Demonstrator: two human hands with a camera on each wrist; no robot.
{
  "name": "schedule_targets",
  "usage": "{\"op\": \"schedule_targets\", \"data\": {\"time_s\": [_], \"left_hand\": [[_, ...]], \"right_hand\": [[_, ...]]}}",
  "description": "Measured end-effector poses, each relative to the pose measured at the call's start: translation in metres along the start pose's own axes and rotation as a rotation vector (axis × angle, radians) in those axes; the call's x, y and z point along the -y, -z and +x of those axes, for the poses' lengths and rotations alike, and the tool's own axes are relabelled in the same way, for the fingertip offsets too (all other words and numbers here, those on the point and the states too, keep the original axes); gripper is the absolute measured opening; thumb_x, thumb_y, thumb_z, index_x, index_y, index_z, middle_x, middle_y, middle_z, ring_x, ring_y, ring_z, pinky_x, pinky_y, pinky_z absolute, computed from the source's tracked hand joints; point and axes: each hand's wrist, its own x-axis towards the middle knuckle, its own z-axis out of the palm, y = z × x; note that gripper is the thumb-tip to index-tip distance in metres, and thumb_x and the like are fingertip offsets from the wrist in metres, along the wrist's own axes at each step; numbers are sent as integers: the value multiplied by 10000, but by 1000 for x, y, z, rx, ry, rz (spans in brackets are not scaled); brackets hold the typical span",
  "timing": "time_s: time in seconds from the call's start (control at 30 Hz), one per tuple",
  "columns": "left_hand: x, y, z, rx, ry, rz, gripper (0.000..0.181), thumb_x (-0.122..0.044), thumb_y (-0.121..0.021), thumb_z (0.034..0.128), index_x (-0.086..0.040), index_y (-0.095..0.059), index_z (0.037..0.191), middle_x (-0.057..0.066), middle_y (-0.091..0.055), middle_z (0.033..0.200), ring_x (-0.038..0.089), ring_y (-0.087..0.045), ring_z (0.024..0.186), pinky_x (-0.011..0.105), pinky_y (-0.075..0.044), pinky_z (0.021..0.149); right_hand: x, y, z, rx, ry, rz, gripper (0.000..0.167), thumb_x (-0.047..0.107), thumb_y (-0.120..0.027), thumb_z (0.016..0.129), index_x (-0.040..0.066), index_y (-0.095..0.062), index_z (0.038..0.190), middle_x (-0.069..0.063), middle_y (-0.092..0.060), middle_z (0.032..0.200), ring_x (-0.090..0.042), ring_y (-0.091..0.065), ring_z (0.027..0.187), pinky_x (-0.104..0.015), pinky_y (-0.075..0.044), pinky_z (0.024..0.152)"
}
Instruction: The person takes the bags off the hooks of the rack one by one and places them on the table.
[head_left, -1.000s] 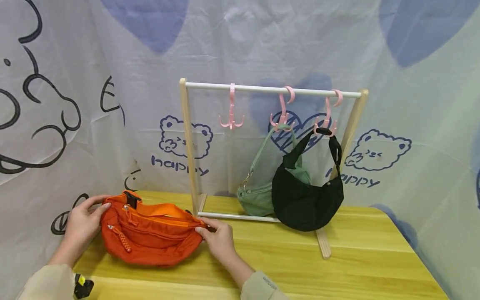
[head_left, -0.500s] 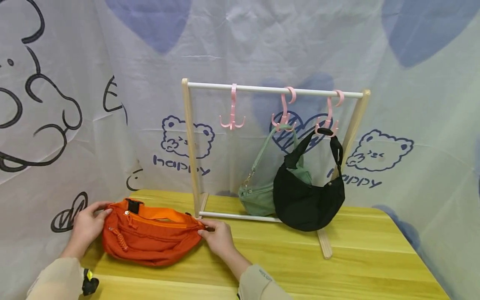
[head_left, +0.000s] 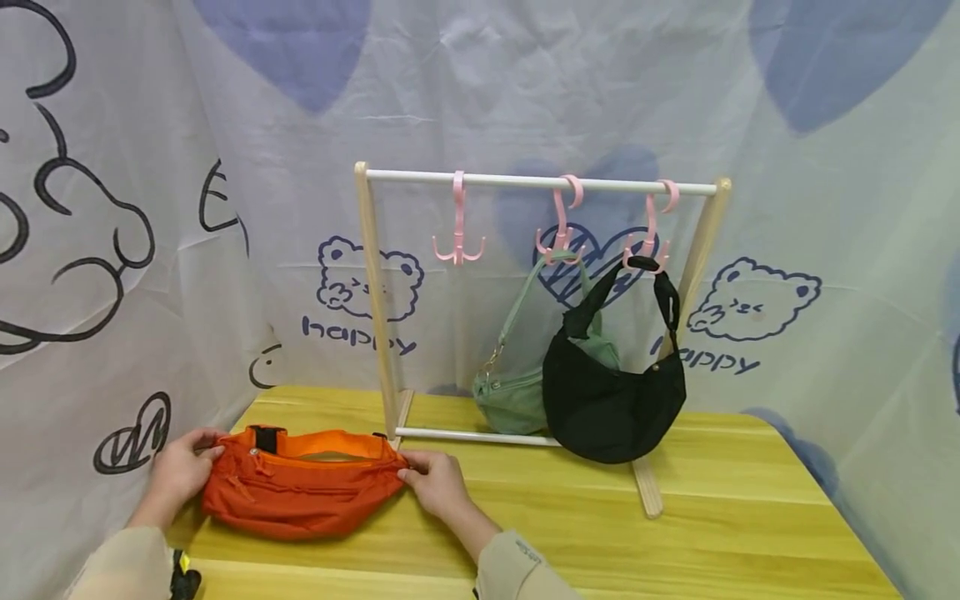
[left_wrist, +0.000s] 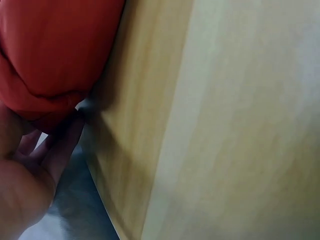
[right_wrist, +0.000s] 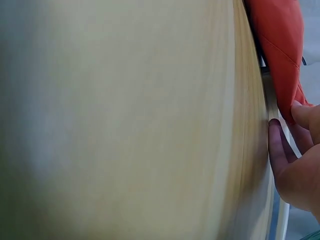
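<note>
An orange-red waist bag (head_left: 303,500) with a black buckle and a bright orange strap rests low at the left of the wooden table, its top facing up. My left hand (head_left: 180,477) pinches its left end, and my right hand (head_left: 441,490) pinches its right end between thumb and fingers. In the left wrist view, the left hand (left_wrist: 27,175) is at the bag's corner (left_wrist: 57,47), with some fingertips hidden under the fabric. The right wrist view has the right thumb on the tapered end of the bag (right_wrist: 280,45), fingers beneath.
Behind the bag stands a rack with a white rail (head_left: 510,181) and wooden posts. Pink hooks hang from it; the left hook (head_left: 459,225) bears nothing. A green bag (head_left: 513,404) and a black bag (head_left: 611,408) hang from the others. Printed cloth surrounds the table (head_left: 525,517).
The waist bag's top edge has come down and its front has tilted, so the zipper pulls show less. Both hands keep their grip at its ends; the left has lowered slightly.
</note>
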Motion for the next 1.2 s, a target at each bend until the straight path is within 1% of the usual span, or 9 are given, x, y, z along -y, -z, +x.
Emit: {"op": "schedule_targets", "data": {"time_s": [0.17,0.33,0.53,0.63,0.7,0.83,0.9,1.07,1.2], "left_hand": [[2,-3,0,15,6,-11,226,-30,-616,1000,112,-667,1169,344,-683,1141,566,-606,1069,650,-472,898],[1,-2,0,30,22,-11,269,-53,-604,1015,120,-647,1217,353,-665,1184,583,-581,1113,672,-452,929],[-4,1,-4,31,36,10,350,-115,-604,1031,105,-622,1303,378,-614,1275,623,-525,1186,703,-422,968],[-9,3,-7,51,45,15,416,-186,-595,1054,90,-591,1365,393,-566,1338,630,-506,1219,718,-413,986],[-15,5,-9,71,52,17,463,-237,-576,1069,78,-561,1408,404,-527,1376,636,-484,1243,726,-403,1000],[-28,7,-12,101,56,8,539,-310,-531,1092,62,-492,1481,432,-440,1441,656,-418,1287,740,-373,1026],[-33,8,-15,101,60,-2,565,-336,-521,1097,48,-465,1508,434,-403,1468,662,-386,1307,750,-354,1035],[-42,3,-25,59,59,-40,567,-340,-534,1094,25,-466,1522,412,-407,1486,652,-387,1320,750,-350,1040],[-50,1,-33,64,55,-81,578,-339,-529,1097,21,-443,1541,415,-390,1500,653,-369,1335,757,-338,1047]], "right_hand": [[-3,3,-1,12,8,-12,267,68,-782,927,60,-790,1194,-58,-788,1112,-233,-722,1102,-335,-579,931],[0,2,-2,18,12,-2,291,87,-769,942,52,-772,1231,-69,-779,1144,-238,-713,1127,-349,-573,955],[4,4,-5,33,-13,64,374,119,-749,955,23,-717,1314,-111,-782,1112,-263,-720,1093,-350,-574,933],[5,8,-7,48,-35,120,398,100,-742,951,5,-696,1335,-131,-776,1125,-268,-720,1071,-316,-579,885],[6,11,-9,60,-50,157,415,87,-738,949,-4,-682,1349,-141,-768,1147,-275,-716,1070,-306,-580,865],[4,18,-12,84,-53,181,450,83,-736,952,-9,-651,1385,-149,-751,1202,-302,-710,1092,-334,-586,890],[2,20,-13,96,-53,189,468,86,-732,956,-4,-634,1406,-146,-741,1232,-317,-706,1110,-347,-585,907],[-4,26,-17,120,-62,237,493,87,-718,971,2,-600,1443,-147,-725,1273,-311,-707,1112,-328,-586,904],[-5,34,-24,124,-80,282,490,77,-713,980,-3,-592,1448,-170,-715,1285,-315,-707,1115,-372,-591,913]]}}
